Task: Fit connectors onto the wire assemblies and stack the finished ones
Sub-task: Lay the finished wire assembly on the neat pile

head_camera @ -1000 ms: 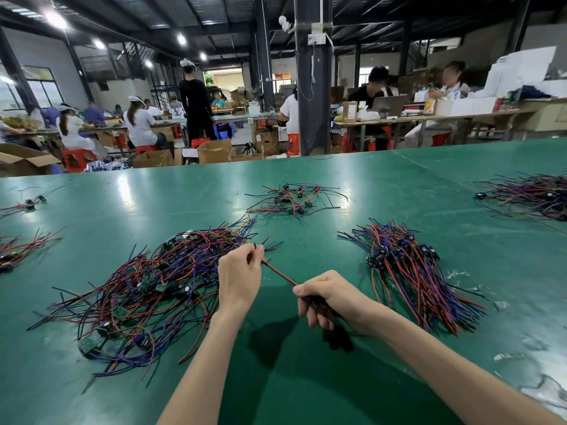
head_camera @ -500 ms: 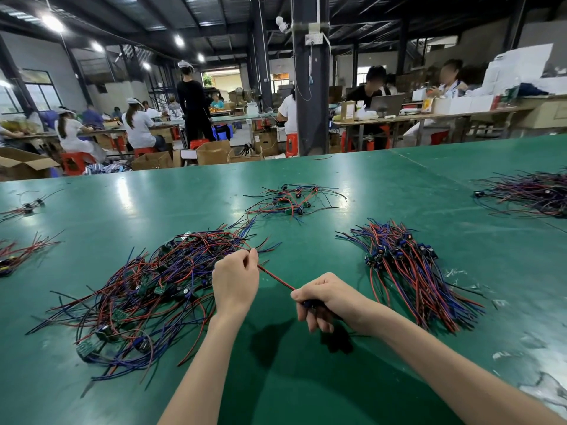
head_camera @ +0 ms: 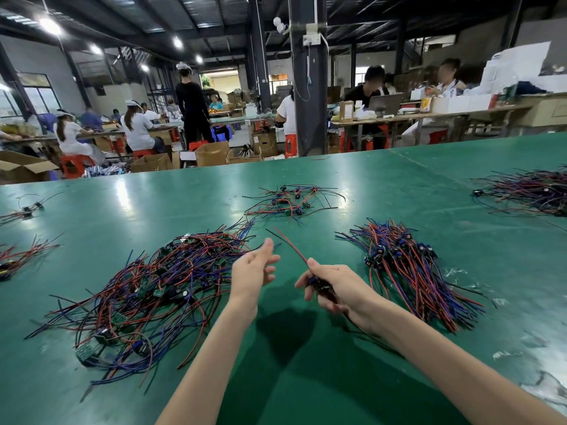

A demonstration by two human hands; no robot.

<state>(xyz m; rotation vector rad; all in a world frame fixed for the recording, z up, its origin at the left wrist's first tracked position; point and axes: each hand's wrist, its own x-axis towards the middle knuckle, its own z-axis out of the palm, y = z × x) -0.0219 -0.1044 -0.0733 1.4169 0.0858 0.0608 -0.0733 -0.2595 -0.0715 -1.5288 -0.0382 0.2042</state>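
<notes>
My right hand (head_camera: 329,286) grips a wire assembly (head_camera: 291,245) by its dark connector end; its red and black wires stick up and away to the left. My left hand (head_camera: 253,266) hovers beside it with relaxed fingers, holding nothing. A big loose tangle of red, blue and black wire assemblies (head_camera: 147,289) with small green boards lies left of my hands. To the right lies a neater stack of assemblies (head_camera: 408,265) with blue connectors bunched at its far end.
The green table (head_camera: 306,378) also carries a small wire cluster (head_camera: 291,200) farther back, another pile (head_camera: 534,191) at the far right and a few wires (head_camera: 18,256) at the left edge. Scraps of clear film (head_camera: 546,384) lie at the right. Seated workers and cardboard boxes are beyond the table.
My left hand has let go of the wire ends and opened. The wires now stand free above my right hand, which has turned slightly while keeping its grip.
</notes>
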